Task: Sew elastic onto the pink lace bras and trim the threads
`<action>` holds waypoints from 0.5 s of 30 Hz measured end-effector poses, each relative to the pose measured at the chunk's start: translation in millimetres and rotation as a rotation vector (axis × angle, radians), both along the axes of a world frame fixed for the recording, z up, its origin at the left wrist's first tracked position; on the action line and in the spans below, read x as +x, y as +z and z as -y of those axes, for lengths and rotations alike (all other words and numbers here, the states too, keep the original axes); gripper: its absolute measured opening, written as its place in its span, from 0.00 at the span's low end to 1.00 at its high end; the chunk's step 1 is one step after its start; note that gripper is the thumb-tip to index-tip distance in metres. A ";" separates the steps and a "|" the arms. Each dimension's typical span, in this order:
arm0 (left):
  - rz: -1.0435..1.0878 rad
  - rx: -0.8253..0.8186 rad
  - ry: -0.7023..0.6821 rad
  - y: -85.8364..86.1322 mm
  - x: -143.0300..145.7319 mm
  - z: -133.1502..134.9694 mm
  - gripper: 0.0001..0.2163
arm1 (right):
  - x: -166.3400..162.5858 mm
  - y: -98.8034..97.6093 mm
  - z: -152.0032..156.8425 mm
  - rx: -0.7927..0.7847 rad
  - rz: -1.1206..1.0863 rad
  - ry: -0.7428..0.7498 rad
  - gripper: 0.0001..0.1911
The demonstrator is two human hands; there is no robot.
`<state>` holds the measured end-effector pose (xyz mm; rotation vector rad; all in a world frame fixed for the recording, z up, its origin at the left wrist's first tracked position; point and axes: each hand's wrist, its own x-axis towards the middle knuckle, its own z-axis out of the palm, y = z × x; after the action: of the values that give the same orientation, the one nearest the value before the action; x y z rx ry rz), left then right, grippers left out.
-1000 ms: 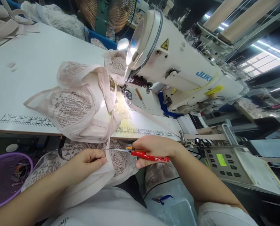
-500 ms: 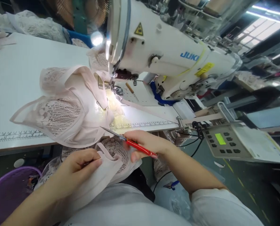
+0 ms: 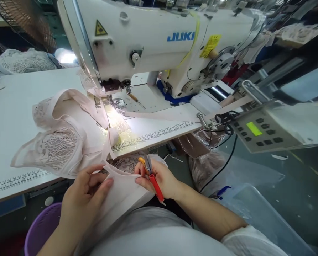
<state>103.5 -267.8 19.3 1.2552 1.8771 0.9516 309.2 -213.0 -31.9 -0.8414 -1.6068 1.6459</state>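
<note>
My left hand (image 3: 88,193) pinches the edge of a pale pink lace bra (image 3: 124,186) that lies over my lap, below the table edge. My right hand (image 3: 161,177) grips scissors (image 3: 155,186) with red and orange handle parts, their metal blades pointing up. Its thumb and fingertip also pinch the bra's edge, so a strip of the band is stretched between both hands. A second pale pink lace bra (image 3: 58,144) lies on the table, its strap reaching toward the sewing machine's needle area. The lower part of the held bra is partly hidden by my hands.
A white sewing machine (image 3: 153,39) stands on the white table (image 3: 11,106) with a printed ruler along its front. A control box (image 3: 271,128) juts out at right, with pink tape feeding past it. A purple basket (image 3: 43,227) is on the floor; an awl (image 3: 136,99) lies behind.
My right hand has moved down to pinch the bra's edge, and the scissors have swung from pointing left to pointing up. The view has shifted right.
</note>
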 end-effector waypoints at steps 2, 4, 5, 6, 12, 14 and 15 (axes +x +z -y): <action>0.169 -0.054 0.014 0.1 1.3 -2.8 0.23 | 2.2 -0.9 1.6 0.080 0.009 -0.070 0.13; 0.348 -0.120 0.035 -3.0 0.0 -5.6 0.24 | 2.9 -1.5 3.2 0.161 0.025 -0.138 0.12; 0.422 -0.156 0.043 -5.6 -1.5 -6.8 0.24 | 3.2 -1.4 4.0 0.196 0.028 -0.156 0.11; 0.483 -0.189 0.045 -8.7 -3.3 -8.1 0.23 | 3.6 -0.9 4.9 0.221 0.024 -0.165 0.10; 0.491 -0.202 -0.071 -19.6 -9.4 -13.6 0.15 | 10.4 2.4 9.0 0.256 -0.012 -0.133 0.07; 0.408 -0.117 -0.102 -17.6 -7.2 -13.6 0.13 | 12.6 0.0 10.2 0.241 0.012 -0.138 0.08; 0.351 -0.070 -0.119 -16.3 -5.7 -13.1 0.11 | 13.4 -1.9 10.7 0.227 0.026 -0.151 0.08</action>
<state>97.8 -254.7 3.0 1.0666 1.5328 0.9640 322.6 -223.8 -33.8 -0.8465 -1.6672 1.3251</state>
